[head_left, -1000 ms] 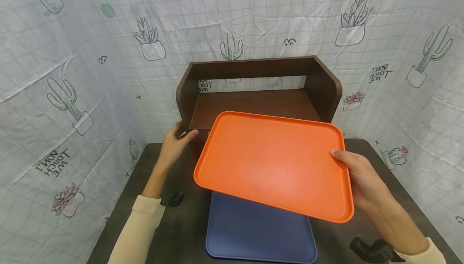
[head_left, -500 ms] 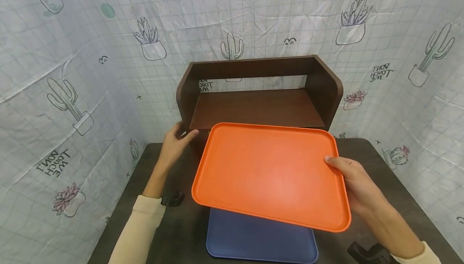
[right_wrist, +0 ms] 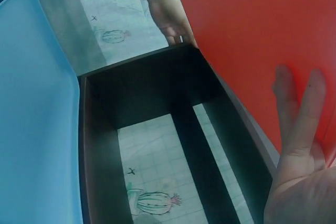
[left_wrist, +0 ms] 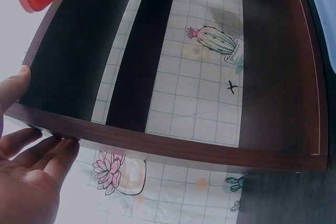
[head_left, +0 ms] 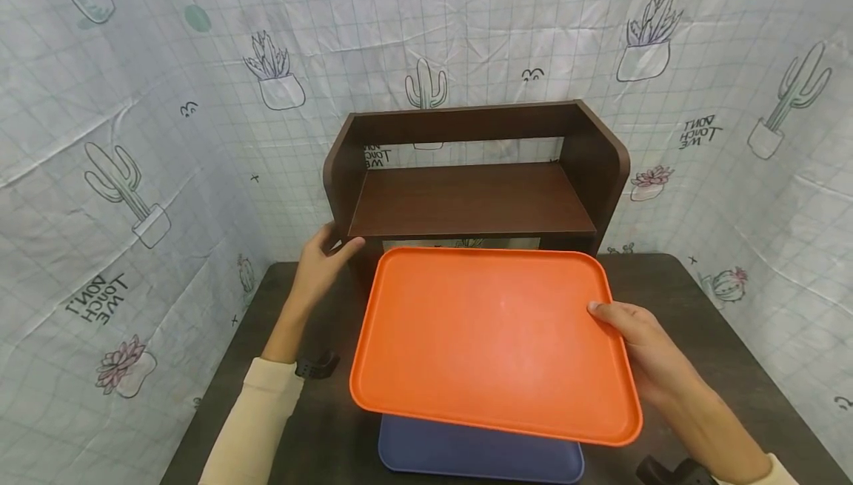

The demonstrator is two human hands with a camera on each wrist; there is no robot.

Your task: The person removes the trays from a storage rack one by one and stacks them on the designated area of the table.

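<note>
An orange tray point(head_left: 493, 344) hangs tilted in front of a dark brown two-level shelf point(head_left: 473, 200). My right hand point(head_left: 646, 348) pinches its right rim, thumb on the upper face; fingers spread against the underside show in the right wrist view point(right_wrist: 299, 129). My left hand point(head_left: 316, 270) holds the left side of the shelf where its board meets the side panel. In the left wrist view, the thumb point(left_wrist: 16, 87) lies at the inner edge and the fingers are outside. Below the orange tray a blue tray point(head_left: 476, 455) lies on the table, mostly covered from the head view.
The dark table point(head_left: 320, 411) bears the shelf at its back. A white curtain point(head_left: 466, 26) with cactus prints hangs round the back and both sides. Through the shelf's open back and a crossbar gap, the left wrist view shows that curtain.
The orange tray has come down and towards me, with my right hand on its rim. It hides more of the blue tray and bares the shelf's front edge. My left hand stays put.
</note>
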